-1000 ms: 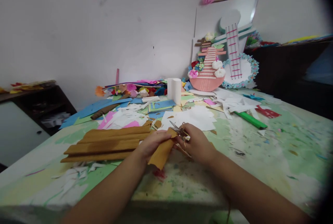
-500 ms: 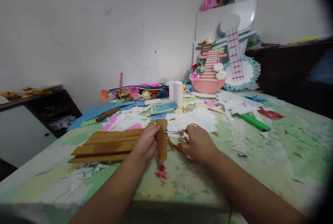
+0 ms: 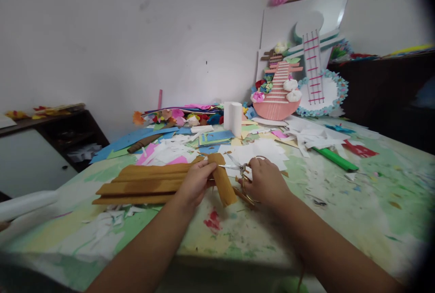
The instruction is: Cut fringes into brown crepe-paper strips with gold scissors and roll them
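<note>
Between thumb and fingers, my left hand (image 3: 196, 182) pinches a folded strip of brown crepe paper (image 3: 224, 186), which slants down to the right. My right hand (image 3: 268, 179) grips the scissors (image 3: 243, 168) by their gold handles. The blades point left and reach the strip's upper part, close to my left thumb. Thin brown paper scraps (image 3: 243, 195) hang or lie beneath the scissors. Left of my left hand lies a larger pleated length of brown crepe paper (image 3: 142, 183) on the painted table (image 3: 265, 238).
Paper sheets, a white paper roll (image 3: 233, 119) and paper flowers (image 3: 176, 118) crowd the back. Decorated lute-shaped crafts (image 3: 278, 93) lean at back right. A green strip (image 3: 335, 159) lies to the right. At the left edge a white roll (image 3: 29, 204) is beside part of another person's hand.
The strip's lower end has swung right, from hanging straight to slanting. A white roll has come in at the left edge. The view has shifted slightly.
</note>
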### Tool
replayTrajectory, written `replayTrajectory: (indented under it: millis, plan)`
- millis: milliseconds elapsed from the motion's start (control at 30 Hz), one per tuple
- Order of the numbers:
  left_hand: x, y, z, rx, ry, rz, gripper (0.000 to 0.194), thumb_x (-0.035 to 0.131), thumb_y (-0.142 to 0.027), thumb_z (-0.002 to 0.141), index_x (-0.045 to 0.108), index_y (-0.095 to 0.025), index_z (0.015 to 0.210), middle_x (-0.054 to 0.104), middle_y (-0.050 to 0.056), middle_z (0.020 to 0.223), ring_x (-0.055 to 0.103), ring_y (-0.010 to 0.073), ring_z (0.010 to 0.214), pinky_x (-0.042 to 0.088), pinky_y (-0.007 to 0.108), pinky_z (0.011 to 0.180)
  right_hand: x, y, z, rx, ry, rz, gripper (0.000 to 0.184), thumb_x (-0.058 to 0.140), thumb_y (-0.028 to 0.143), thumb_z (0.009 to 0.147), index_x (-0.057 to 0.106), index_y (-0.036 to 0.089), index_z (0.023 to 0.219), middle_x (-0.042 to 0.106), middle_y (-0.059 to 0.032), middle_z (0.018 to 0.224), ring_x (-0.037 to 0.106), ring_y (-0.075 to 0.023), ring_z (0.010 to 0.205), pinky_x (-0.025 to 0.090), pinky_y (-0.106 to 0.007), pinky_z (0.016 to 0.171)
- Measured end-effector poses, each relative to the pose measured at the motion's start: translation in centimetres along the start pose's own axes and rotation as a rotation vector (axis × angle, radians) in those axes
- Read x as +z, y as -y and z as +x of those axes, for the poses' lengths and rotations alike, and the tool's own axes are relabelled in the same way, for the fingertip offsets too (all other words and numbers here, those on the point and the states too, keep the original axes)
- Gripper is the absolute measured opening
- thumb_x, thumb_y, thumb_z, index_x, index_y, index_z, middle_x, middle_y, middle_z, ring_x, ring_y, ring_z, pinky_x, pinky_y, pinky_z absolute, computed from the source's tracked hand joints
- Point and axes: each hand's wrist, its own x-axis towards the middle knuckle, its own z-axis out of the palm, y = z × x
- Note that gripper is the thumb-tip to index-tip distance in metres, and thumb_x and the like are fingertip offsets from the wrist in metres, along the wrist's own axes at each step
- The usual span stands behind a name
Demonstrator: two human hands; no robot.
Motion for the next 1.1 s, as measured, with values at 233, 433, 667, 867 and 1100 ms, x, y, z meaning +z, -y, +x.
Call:
replayTrajectory:
  millis: [233,433,667,867,1100]
  plan:
    - [-0.6,-0.1,0.4,0.013,-0.069,-0.037,0.018,0.059,-0.024,0.058,0.057,-0.013,0.072,0.058,-0.001,0.059,0.052,0.0094,0.05,0.04,0.021,0.047,-0.2,0.0,0.0,-0.009,0.031,0.027,0.03,0.054,0.04,0.066,0.05,0.015,0.083,0.055,-0.0069,0.081,0.048,-0.0205,0.079,0.032,-0.028,0.066]
    - [-0.1,0.1,0.0,0.005,-0.012,-0.002,0.013,0.06,-0.023,0.058,0.058,-0.013,0.067,0.057,-0.002,0.055,0.051,0.009,0.048,0.039,0.019,0.046,-0.5,0.1,0.1,0.033,0.061,0.018,0.03,0.053,0.04,0.066,0.05,0.015,0.083,0.055,-0.0074,0.082,0.048,-0.0203,0.08,0.031,-0.028,0.065]
    - [0.2,-0.4,-0.5,0.051,-0.023,0.073,0.01,0.057,-0.023,0.061,0.059,-0.014,0.065,0.056,-0.003,0.05,0.049,0.0076,0.044,0.036,0.018,0.043,-0.2,0.2,0.1,0.083,0.171,0.161,0.031,0.052,0.043,0.066,0.049,0.016,0.08,0.056,-0.006,0.079,0.05,-0.0177,0.071,0.03,-0.024,0.056]
    - [0.2,-0.5,-0.8,0.054,-0.034,0.087,0.017,0.059,-0.026,0.058,0.061,-0.014,0.071,0.061,0.001,0.06,0.053,0.0117,0.051,0.038,0.021,0.047,-0.2,0.2,0.2,0.126,0.22,0.289,0.031,0.053,0.045,0.065,0.049,0.016,0.077,0.056,-0.0055,0.077,0.05,-0.0164,0.067,0.028,-0.023,0.051]
    - [0.5,-0.2,-1.1,0.061,-0.042,0.185,0.018,0.059,-0.029,0.06,0.06,-0.013,0.069,0.058,0.001,0.06,0.052,0.0116,0.052,0.037,0.022,0.049,-0.4,0.4,0.1,0.036,0.123,0.149,0.027,0.052,0.04,0.066,0.049,0.016,0.078,0.056,-0.006,0.077,0.05,-0.0179,0.071,0.029,-0.025,0.056]
